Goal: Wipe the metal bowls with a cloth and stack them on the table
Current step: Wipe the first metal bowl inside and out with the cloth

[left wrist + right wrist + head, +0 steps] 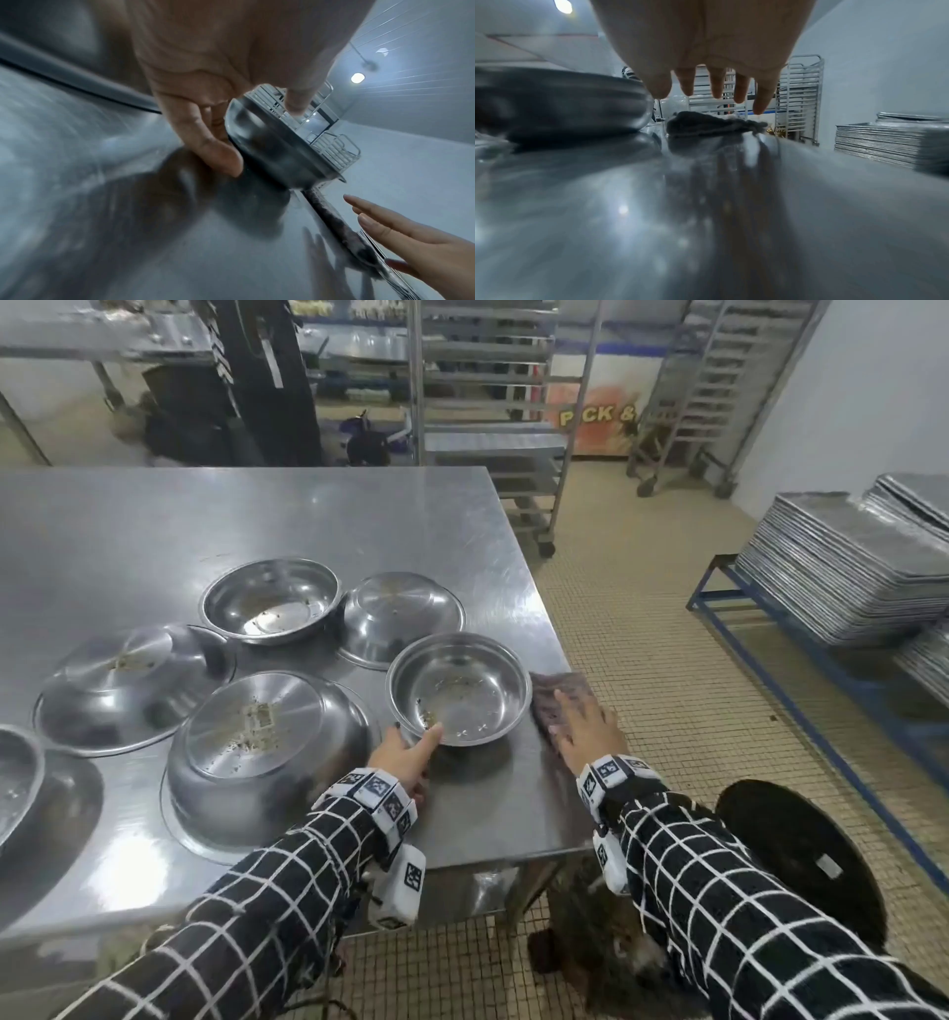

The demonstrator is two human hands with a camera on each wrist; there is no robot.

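Gripping the near rim of a small upright round steel bowl (458,688) with our left hand (405,755), our right hand (585,724) hovers, fingers spread, over a dark crumpled cloth (557,691) at the table's (318,516) right edge.

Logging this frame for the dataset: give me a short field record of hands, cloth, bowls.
left hand: pinches near rim of small upright bowl, thumb inside
right hand: open, fingers spread above cloth; contact unclear
cloth: dark, at the table right edge, beside that bowl
bowl state: crumbs inside, unwiped
other bowls: one upright, three upside down, none stacked
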